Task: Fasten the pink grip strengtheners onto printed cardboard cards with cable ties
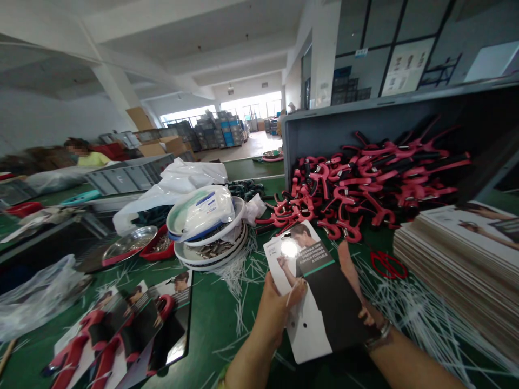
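A printed backing card (320, 292) for a grip strengthener, white and dark grey, is tilted up in front of me. My left hand (279, 302) grips its left side, the thumb across the front. By that thumb runs a thin white strip that looks like a cable tie. My right hand (357, 292) is at the card's right edge, thumb pointing up and the other fingers mostly hidden behind it. Beyond the card, red and black hand grippers (300, 208) spill from a tipped grey crate (316, 121). Hand grippers on cards (138, 324) lie overlapping at left.
Right of me are a tall stack of cards (458, 270), red-handled scissors (388, 264) and loose white cable ties (417, 308). Stacked bowls (211, 254) with metal parts, a steel bowl (130, 243) and plastic bags (44, 297) stand left. Farther back sits another person (91, 156).
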Available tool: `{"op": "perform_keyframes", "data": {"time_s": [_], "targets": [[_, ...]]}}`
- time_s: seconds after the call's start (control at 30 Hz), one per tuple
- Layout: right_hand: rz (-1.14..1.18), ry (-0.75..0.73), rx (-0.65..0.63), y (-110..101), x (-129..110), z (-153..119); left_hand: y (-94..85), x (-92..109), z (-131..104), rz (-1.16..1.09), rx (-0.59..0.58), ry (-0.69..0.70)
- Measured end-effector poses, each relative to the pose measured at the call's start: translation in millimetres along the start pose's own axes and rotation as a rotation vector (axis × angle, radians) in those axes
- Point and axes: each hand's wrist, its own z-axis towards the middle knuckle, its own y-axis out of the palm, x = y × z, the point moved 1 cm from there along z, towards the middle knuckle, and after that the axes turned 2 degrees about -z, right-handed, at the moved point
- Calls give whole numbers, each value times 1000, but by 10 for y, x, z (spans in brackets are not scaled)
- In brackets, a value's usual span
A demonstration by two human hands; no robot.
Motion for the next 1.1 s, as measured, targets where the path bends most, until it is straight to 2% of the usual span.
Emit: {"op": "perform_keyframes", "data": {"time_s": [0.07, 0.13, 0.17, 0.23, 0.3, 0.37, 0.5, 0.57, 0.63, 0.67, 0.7, 0.77, 0.8, 0.83, 0.9, 0.97, 1.1], "targets": [[-119, -73, 134, -70, -40, 55, -46, 9, 40, 27, 18, -3], [-406, -207, 215, -114, -124, 76, -98, 21, 92, 56, 36, 28], [-612, -295, 198, -112, -173, 72, -122, 26, 121, 82, 43, 62], [-1050, -466, 79, -54, -247, 50, -156, 29, 181, 155, 65, 150], [-1345, -539, -34, 43, -256, 38, -171, 22, 233, 237, 90, 211], [-1433, -567, -92, 144, -211, 56, -179, 17, 269, 315, 122, 224], [-1286, -560, 85, 187, -154, 127, -221, 65, 308, 396, 85, 230], [-1258, -520, 148, 53, -202, 119, -267, 119, 332, 410, 44, 211], [-1349, -405, 195, -218, -272, 55, -328, 178, 366, 407, 52, 183], [-1421, -257, 281, -402, -298, 1, -359, 204, 387, 399, 67, 171], [-1532, -65, 297, -593, -307, -66, -389, 224, 410, 389, 81, 159], [-1727, 383, 144, -940, -269, -231, -436, 242, 458, 380, 75, 121], [-1772, 540, 68, -1070, -234, -318, -452, 239, 480, 374, 48, 94], [-1787, 625, 46, -1162, -197, -398, -462, 230, 497, 360, 10, 66], [-1781, 672, 35, -1249, -123, -518, -478, 199, 511, 308, -75, 10], [-1740, 617, 74, -1276, -78, -567, -501, 165, 492, 253, -141, -37], [-1413, 418, 321, -1424, -120, -522, -595, 133, 407, 310, -112, -93]]}}
